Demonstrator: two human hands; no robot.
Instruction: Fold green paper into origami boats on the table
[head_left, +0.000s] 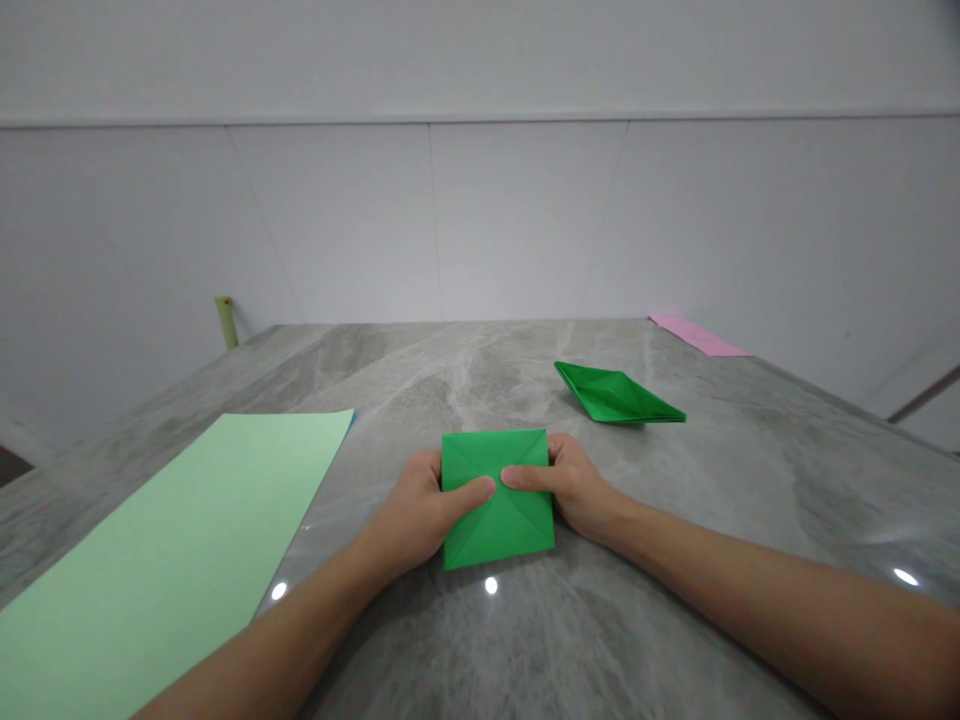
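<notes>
A folded square of dark green paper (499, 520) lies flat on the grey marble table (570, 620), creased along its diagonals. My left hand (420, 515) grips its left edge, with the thumb pressed down near the middle of the square. My right hand (574, 485) grips its right edge, thumb on top as well, and the two thumb tips nearly touch. Both hands have their fingers closed around the paper's sides.
A finished dark green folded paper boat (615, 395) rests further back to the right. A large light green sheet (165, 560) lies on the left. A pink sheet (697, 335) sits at the far right corner. A small green object (225, 320) stands at the far left edge.
</notes>
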